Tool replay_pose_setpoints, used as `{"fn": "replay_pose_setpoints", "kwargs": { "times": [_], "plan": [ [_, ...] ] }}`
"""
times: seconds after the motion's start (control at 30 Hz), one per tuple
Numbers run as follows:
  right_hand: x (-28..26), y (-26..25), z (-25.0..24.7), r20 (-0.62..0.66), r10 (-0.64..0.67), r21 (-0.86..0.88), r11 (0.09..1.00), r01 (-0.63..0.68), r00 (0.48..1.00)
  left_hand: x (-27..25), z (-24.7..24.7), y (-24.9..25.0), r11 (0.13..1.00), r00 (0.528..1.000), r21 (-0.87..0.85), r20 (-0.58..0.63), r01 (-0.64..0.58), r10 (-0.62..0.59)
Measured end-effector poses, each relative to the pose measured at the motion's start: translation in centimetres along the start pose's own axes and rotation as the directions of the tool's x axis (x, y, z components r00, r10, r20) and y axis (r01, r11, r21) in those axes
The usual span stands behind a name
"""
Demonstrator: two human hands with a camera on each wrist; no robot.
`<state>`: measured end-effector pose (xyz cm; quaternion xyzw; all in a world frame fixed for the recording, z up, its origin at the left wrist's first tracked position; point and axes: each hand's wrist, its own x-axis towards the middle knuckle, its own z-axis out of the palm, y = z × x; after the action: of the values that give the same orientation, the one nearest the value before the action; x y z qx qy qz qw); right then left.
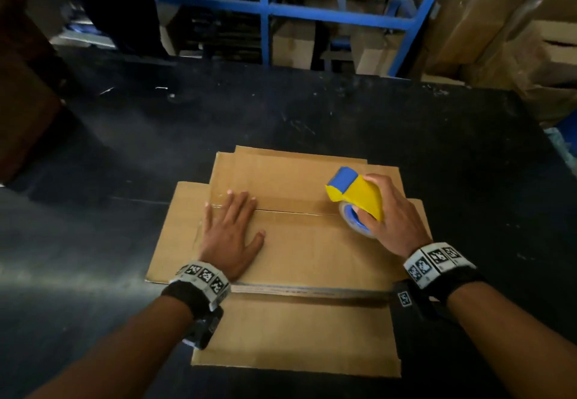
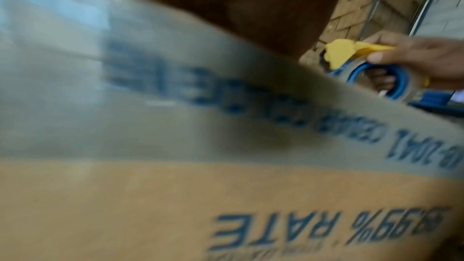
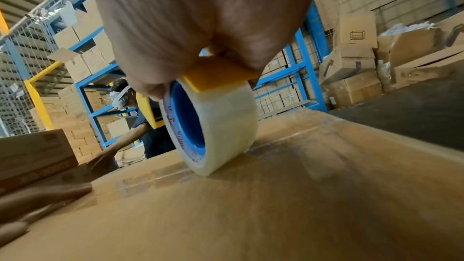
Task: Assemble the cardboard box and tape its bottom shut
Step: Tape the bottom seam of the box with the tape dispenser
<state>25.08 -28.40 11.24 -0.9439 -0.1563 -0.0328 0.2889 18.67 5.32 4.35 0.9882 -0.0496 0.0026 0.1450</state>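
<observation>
Crosswise before the person, the brown cardboard box [image 1: 290,242] lies on the black counter [image 1: 312,117], left hand [image 1: 229,230] flat on its seam's left end, right hand [image 1: 393,217] gripping the yellow-and-blue tape dispenser [image 1: 356,199] at the right end.

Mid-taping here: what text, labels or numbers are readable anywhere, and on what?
"99% RATE": blue print, upside down in the left wrist view, on the brown cardboard box.
Further blue print above it on the box: too blurred.
Red lettering on the clear tape roll: too small.
Black-and-white square markers on the wrist bands: patterns, no words.
</observation>
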Motion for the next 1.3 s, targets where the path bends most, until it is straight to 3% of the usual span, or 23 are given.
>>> {"fn": "replay_pose_setpoints", "kwargs": {
  "times": [0.2,0.4,0.5,0.53,0.6,0.63,0.73,0.83,1.07,1.3],
  "plan": [
    [3.5,-4.2,0.9,0.132,-0.154,0.071,0.987,0.146,0.979,-0.3,0.5,-1.0,0.999,0.999,0.042,-0.05,0.005,-0.003],
    [8.6,-11.2,5.8,0.245,-0.385,0.158,0.921,0.355,0.89,-0.2,0.2,-1.0,1.0,0.994,-0.005,-0.109,0.024,-0.025],
    [9.6,-11.9,7.7,0.316,-0.433,0.152,0.902,0.405,0.844,-0.1,-0.3,-1.7,0.972,0.989,-0.224,-0.11,0.067,-0.093],
    [9.7,-11.7,8.1,0.325,-0.433,0.146,0.901,0.408,0.841,-0.2,-0.8,-2.3,0.906,0.984,-0.414,-0.104,0.091,-0.147],
    [9.8,-11.1,8.4,0.314,-0.422,0.149,0.906,0.395,0.85,-0.2,-1.9,-3.7,0.627,0.958,-0.769,-0.074,0.121,-0.276],
    [9.8,-10.9,8.5,0.307,-0.424,0.153,0.906,0.395,0.852,0.0,-2.5,-4.4,0.498,0.939,-0.859,-0.064,0.12,-0.337],
    [10.0,-10.9,8.7,0.333,-0.43,0.159,0.903,0.399,0.839,1.0,-4.5,-6.3,0.251,0.896,-0.96,-0.001,0.123,-0.444],
    [9.9,-10.7,8.6,0.335,-0.422,0.141,0.906,0.398,0.842,2.1,-6.5,-6.1,0.036,0.904,-0.983,0.153,0.182,-0.4],
    [10.4,-10.2,9.1,0.353,-0.448,0.126,0.893,0.433,0.821,3.9,-7.0,-5.9,-0.085,0.871,-0.946,0.321,0.313,-0.373],
    [10.6,-10.3,9.2,0.348,-0.472,0.109,0.879,0.465,0.81,4.8,-6.9,-6.0,-0.049,0.829,-0.936,0.332,0.348,-0.45]
  ]
}}
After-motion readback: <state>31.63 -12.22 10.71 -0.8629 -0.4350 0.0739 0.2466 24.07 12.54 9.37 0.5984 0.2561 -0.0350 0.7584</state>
